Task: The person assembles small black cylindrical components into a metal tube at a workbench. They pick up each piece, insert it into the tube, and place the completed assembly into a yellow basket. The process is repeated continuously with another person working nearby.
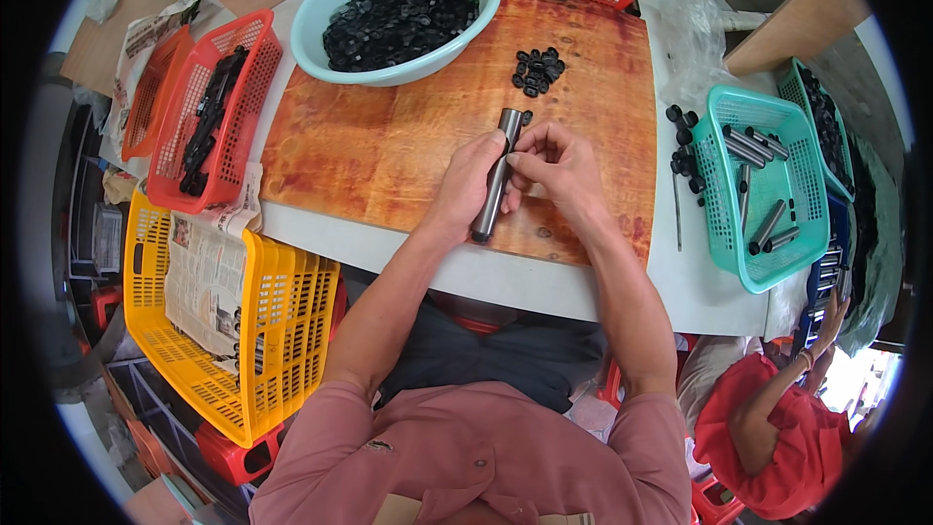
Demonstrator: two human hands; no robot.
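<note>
My left hand (465, 180) is closed round a shiny metal tube (494, 196), which stands tilted over the wooden board with its far end leaning slightly right. A black piece fills the tube's near end. My right hand (559, 165) is at the tube's right side, thumb and forefinger pinched together against it, the other fingers curled. Whatever small thing may be in that pinch is hidden. Just past the tube's far end lies a single black cap (528, 118). Farther off, several more black caps (537, 71) lie in a loose pile on the board (360, 156).
A pale blue basin (303, 29) heaped with black caps stands far left. Red baskets (262, 68) flank it; a green basket (716, 185) with tubes stands right, loose caps beside it. A yellow crate (255, 331) sits lower left. A person in red (768, 437) works lower right.
</note>
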